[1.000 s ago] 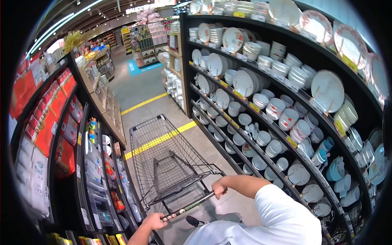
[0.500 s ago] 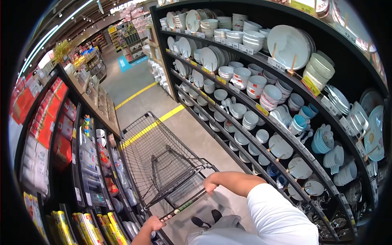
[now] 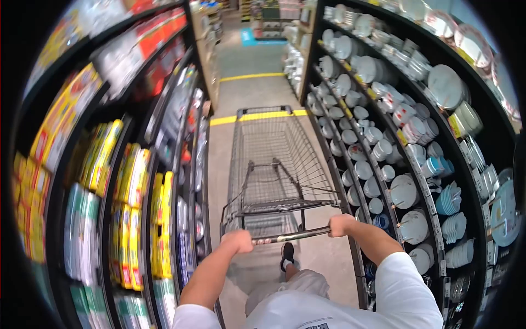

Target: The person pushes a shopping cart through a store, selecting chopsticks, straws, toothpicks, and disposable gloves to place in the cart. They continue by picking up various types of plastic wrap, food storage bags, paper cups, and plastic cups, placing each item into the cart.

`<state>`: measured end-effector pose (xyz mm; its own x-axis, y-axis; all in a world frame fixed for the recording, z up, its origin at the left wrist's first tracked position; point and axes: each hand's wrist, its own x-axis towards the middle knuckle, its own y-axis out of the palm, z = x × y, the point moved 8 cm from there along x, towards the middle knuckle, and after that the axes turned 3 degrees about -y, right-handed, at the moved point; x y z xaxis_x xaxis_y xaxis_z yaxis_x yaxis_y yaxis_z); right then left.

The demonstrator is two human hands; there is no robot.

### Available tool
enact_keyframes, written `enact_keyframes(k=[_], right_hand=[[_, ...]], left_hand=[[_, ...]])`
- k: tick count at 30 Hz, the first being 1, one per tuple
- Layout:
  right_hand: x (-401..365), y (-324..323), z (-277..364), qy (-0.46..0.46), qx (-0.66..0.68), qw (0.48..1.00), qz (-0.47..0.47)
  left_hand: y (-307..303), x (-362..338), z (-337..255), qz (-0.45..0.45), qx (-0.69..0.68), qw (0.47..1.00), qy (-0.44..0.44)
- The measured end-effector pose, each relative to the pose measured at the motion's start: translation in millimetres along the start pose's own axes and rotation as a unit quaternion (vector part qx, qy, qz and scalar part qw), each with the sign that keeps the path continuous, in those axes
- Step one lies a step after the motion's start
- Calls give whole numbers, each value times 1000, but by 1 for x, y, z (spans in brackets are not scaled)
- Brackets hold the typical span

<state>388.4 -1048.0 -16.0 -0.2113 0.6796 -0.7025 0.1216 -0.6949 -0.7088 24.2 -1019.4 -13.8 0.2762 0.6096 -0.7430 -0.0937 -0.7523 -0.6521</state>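
A grey wire shopping cart [image 3: 274, 164] stands ahead of me in the aisle, its basket holding nothing that I can see. My left hand [image 3: 239, 241] is wrapped round the left end of the cart's handle bar [image 3: 290, 237]. Round the right end of the same bar, my right hand [image 3: 342, 225] is closed too. Between the two hands the dark bar shows a printed strip. Below it, one dark shoe [image 3: 287, 253] is visible on the floor.
On the right, shelves hold stacked bowls and plates [image 3: 404, 191]. Yellow boxed packs [image 3: 131, 219] and red packages fill the left shelves. Yellow floor lines [image 3: 257, 117] cross the aisle ahead, with a blue floor patch [image 3: 263, 38] beyond. The cart runs close to the right shelf edge.
My view has swung left, so the aisle now lies straight ahead. The cart has turned in line with it and sits nearer the right shelves. Both hands have stayed on the bar.
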Motion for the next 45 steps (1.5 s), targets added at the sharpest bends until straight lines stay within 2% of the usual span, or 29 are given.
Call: enact_keyframes(k=[5,7,9,11,14,15,17,20,22,25,28,31,34,37,40,45], right_hand=[[-60,35,43,39,-15,999,-21],[-74,62,51,30,-31,998,-41],[-91,85,61,23,-41,999,-17],[-104,108,68,14,1,1000,-16],[-113,155,72,-31,13,998,57],[-119,175,73,-14,57,991,118],[-133,213,72,24,140,961,236],[-154,267,76,33,281,906,314],[-176,285,91,12,305,894,327],[-214,311,108,-32,332,878,342],[-245,349,112,-18,318,871,374],[-277,381,120,-54,278,889,360],[-316,405,133,-76,248,898,356],[-350,432,143,-87,207,920,321],[-393,455,158,-69,214,928,298],[-442,490,179,-68,125,982,124]], left_hand=[[36,-66,-2,-26,-35,999,4],[54,-92,-6,-29,-39,999,14],[79,-111,-9,-33,-33,999,22],[110,-119,-11,-26,-28,999,36],[150,-143,-17,-13,-40,999,33],[160,-152,-19,-20,-57,998,26],[184,-169,-27,-28,-64,997,27],[218,-208,-39,-37,-63,997,17],[239,-235,-52,-28,-56,998,8],[293,-237,-69,-14,-4,999,37],[324,-276,-88,-54,-36,998,19],[367,-307,-103,33,-5,999,-4],[393,-362,-123,91,-94,991,-33],[432,-383,-136,1,-62,998,6],[470,-410,-148,-15,-82,996,16],[524,-466,-161,-24,-110,994,-4]])
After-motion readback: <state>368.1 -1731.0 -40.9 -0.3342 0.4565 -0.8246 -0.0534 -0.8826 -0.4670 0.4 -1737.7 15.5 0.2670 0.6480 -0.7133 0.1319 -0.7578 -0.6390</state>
